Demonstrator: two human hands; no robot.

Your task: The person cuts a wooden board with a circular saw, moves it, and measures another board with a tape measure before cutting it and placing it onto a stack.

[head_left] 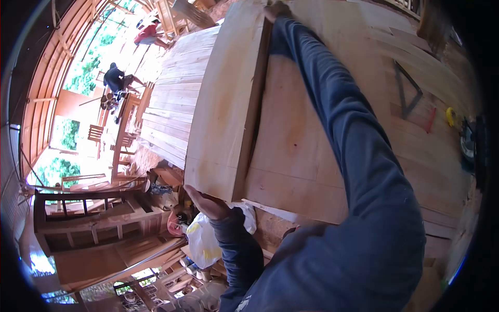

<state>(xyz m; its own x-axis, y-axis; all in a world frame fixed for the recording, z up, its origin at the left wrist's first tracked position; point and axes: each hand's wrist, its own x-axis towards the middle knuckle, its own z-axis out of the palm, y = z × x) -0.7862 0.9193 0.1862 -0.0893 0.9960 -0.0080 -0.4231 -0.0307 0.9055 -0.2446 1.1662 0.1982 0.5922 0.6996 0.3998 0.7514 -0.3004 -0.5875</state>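
A long thick wooden beam (pixel 223 104) lies on a wide wooden panel (pixel 301 135). My left hand (pixel 209 204) is at the beam's near end, its fingers stretched out against the lower edge and the palm partly visible. Far up the same beam, my right hand (pixel 277 11) curls over its right edge near the top of the view, the arm reaching across the panel. A dark gap runs along the beam's right side.
Right of my arm lie a dark triangular square (pixel 408 91), a red tool (pixel 431 119) and a yellow tape (pixel 450 117). A white bag (pixel 202 242) and a wooden frame (pixel 93 223) are lower left. Two people (pixel 114 78) (pixel 149 34) are farther off.
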